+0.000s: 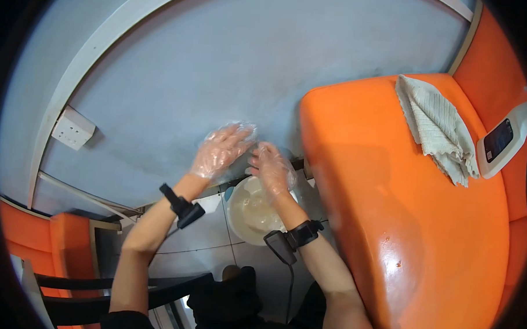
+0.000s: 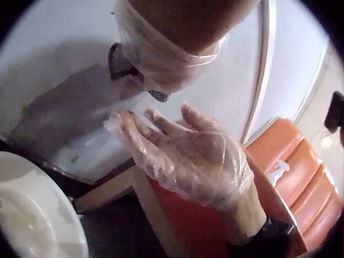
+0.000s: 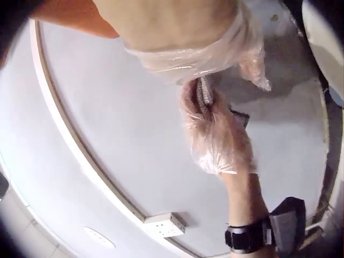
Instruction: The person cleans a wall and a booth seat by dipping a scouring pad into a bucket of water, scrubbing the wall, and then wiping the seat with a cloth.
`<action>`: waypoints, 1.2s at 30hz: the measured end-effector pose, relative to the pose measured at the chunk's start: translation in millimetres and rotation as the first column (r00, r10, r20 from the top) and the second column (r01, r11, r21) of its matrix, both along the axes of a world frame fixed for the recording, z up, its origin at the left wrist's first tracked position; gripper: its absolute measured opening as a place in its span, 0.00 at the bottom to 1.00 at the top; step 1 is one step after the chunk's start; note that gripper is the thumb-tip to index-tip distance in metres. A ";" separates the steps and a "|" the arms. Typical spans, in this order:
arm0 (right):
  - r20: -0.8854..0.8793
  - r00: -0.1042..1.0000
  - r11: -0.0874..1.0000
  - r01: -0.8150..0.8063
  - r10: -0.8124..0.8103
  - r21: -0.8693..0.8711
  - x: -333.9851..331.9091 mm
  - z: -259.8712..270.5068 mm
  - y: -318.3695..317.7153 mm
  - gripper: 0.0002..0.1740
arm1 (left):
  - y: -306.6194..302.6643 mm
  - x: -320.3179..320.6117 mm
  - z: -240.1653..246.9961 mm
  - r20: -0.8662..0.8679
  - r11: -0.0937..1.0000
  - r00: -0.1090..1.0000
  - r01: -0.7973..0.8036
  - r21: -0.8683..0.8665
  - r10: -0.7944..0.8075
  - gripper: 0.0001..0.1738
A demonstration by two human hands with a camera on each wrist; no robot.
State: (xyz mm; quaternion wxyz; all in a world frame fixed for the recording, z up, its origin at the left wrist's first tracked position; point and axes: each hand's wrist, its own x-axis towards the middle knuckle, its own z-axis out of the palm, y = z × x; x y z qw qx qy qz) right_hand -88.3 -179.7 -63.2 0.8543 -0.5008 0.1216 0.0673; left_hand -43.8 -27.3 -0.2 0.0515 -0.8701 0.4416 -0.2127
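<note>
Both hands wear clear plastic gloves and are in front of a blue-grey wall panel (image 1: 179,74). My left hand (image 1: 220,152) grips a dark, mesh-textured pad (image 3: 204,95), pinched between thumb and fingers. A dark end of the pad (image 2: 158,97) pokes out beyond the glove in the left wrist view; in the head view the hand hides it. My right hand (image 1: 273,169) is just beside the left fingertips. Its palm (image 2: 188,161) shows bare of any object, fingers extended. Below the right hand stands a white bucket (image 1: 234,218) with cloudy liquid (image 1: 256,213) inside.
An orange padded bench (image 1: 361,197) borders the right side, bearing a crumpled pale cloth (image 1: 433,124) and a white device with a dark screen (image 1: 499,141). At left a socket box (image 1: 73,129) juts from the wall; a black chair (image 1: 73,306) stands lower left.
</note>
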 end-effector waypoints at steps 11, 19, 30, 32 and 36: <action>0.317 0.948 0.980 0.091 -0.032 -0.174 -26.4 50.2 11.5 0.32 | -33.6 -78.2 -6.1 -0.611 0.499 0.763 -0.454 -0.738 -0.210 0.36; 0.415 0.850 0.807 0.478 -0.325 -0.346 -1.3 73.6 -3.8 0.26 | -9.5 -96.8 -20.7 -0.641 0.162 0.679 -0.631 -0.759 -0.357 0.30; 0.814 0.556 0.063 0.830 -0.168 -0.554 57.3 122.9 -6.9 0.21 | 6.9 -95.7 -27.8 -0.696 0.030 0.617 -0.740 -0.672 -0.368 0.22; 0.730 0.672 0.122 0.741 -0.127 -0.661 51.5 77.2 -0.5 0.24 | 6.8 -95.0 -30.7 -0.699 -0.002 0.600 -0.759 -0.651 -0.389 0.22; 0.529 0.843 0.206 0.537 -0.099 -0.818 31.2 18.5 2.5 0.22 | 5.8 -96.3 -37.2 -0.666 -0.052 0.603 -0.757 -0.651 -0.439 0.22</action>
